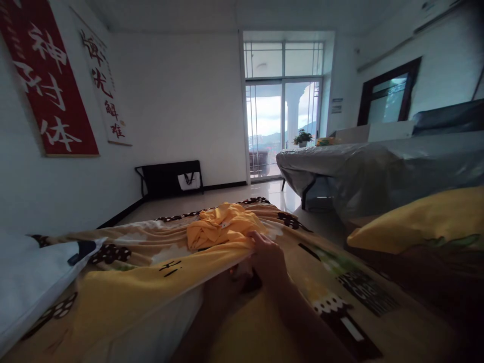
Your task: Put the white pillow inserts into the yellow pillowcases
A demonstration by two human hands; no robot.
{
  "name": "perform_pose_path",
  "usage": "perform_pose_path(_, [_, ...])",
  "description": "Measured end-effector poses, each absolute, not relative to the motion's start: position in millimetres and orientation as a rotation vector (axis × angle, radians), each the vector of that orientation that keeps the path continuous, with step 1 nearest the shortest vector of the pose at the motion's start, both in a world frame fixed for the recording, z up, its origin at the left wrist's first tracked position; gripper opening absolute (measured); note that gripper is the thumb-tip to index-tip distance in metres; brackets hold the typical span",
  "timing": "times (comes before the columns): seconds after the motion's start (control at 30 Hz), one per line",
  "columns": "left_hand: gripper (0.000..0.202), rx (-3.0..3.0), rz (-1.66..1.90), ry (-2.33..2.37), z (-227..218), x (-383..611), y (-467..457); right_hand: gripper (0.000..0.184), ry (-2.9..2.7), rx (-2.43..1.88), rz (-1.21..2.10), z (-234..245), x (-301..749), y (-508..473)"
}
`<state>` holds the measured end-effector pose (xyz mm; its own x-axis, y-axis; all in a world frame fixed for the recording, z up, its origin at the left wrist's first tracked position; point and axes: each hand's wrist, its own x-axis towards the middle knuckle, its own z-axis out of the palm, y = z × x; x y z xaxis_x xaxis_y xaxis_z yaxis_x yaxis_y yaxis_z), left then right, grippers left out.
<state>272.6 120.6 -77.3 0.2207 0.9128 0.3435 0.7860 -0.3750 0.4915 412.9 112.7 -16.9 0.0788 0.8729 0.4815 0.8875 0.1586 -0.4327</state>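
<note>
A yellow cloth (147, 272) with small black printed marks stretches across the lower left, and its near edge runs up to my right hand (266, 254). My right hand is closed, thumb and fingers pinching that edge. My left hand (227, 285) is beside it, lower and in shadow under the edge; its fingers are mostly hidden. Just beyond both hands lies a crumpled orange-yellow cloth (223, 227). Both cloths lie over a patterned blanket (302, 257) with brown, white and green prints. Pale material (159, 322) shows below the stretched cloth.
A white cloth or pillow (34, 282) is at the left. To the right are a yellow pillow (419, 219) and a table under plastic sheeting (340, 161). A black folded frame (170, 176) with a white bag (189, 181) stands by the wall, near a glass door (264, 131).
</note>
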Motion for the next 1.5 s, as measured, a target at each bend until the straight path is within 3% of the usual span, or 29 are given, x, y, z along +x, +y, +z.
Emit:
perform_pose_path(0.2, [0.042,2.62,0.881,1.413,-65,283,106,0.045,-1.785,-1.682,-0.029,-22,417,117])
perform_pose_path(0.3, [0.027,2.76,0.835,1.171,-72,284,103,0.035,-1.806,-1.701,-0.035,-21,420,119])
perform_pose_path(0.47, [0.034,2.734,0.99,0.819,-80,275,102,0.027,-1.886,-1.262,0.111,-22,426,126])
perform_pose_path(0.7, [0.054,2.704,1.012,0.959,-77,276,103,0.035,-1.761,-1.079,0.327,-25,422,123])
perform_pose_path(1.03, [0.048,3.225,1.044,0.976,-79,278,99,0.048,-1.845,-1.303,0.189,-22,426,118])
perform_pose_path(1.23, [0.057,2.92,0.885,1.264,-71,287,97,0.037,-1.893,-1.341,0.184,-24,427,121])
perform_pose_path(1.5, [0.043,2.749,0.981,1.256,-65,291,103,0.037,-1.855,-1.164,0.236,-23,425,124])
